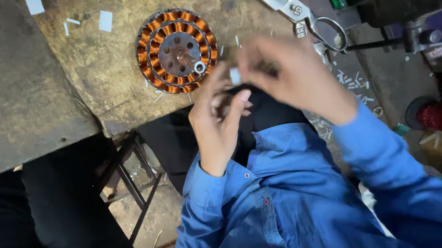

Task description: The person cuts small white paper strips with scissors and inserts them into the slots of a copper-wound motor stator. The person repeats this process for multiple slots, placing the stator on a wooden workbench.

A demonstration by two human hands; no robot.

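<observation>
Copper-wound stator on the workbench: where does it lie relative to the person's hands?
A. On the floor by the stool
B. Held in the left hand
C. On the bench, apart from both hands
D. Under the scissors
C: the copper-wound stator lies flat on the workbench, while the left hand and right hand pinch a small white piece beside it.
</observation>
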